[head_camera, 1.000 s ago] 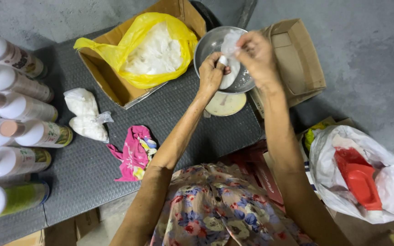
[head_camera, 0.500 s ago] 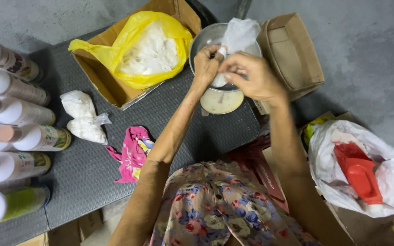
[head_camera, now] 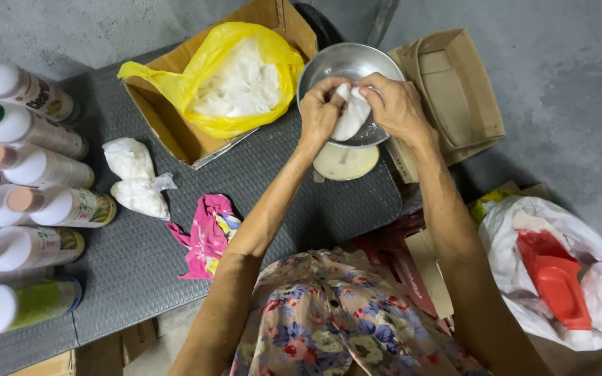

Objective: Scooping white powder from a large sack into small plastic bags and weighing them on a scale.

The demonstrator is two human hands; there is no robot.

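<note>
Both hands hold a small clear bag of white powder [head_camera: 350,117] over a metal bowl [head_camera: 329,66] that sits on a scale with a pale dial [head_camera: 346,161]. My left hand [head_camera: 320,111] pinches the bag's top from the left. My right hand [head_camera: 397,106] grips it from the right, fingers curled over the bag's neck. Behind and to the left, a cardboard box [head_camera: 168,122] holds a yellow plastic bag [head_camera: 231,49] full of white powder.
Two filled small bags [head_camera: 132,177] lie on the dark woven tabletop [head_camera: 141,257] beside a pink cloth [head_camera: 207,233]. Several white bottles [head_camera: 33,167] lie along the left edge. An empty cardboard box [head_camera: 454,90] stands right; a white bag with a red scoop [head_camera: 555,278] lies on the floor.
Both hands have lowered the small bag from above the bowl's far rim down into the bowl, drawing closer together around its top.
</note>
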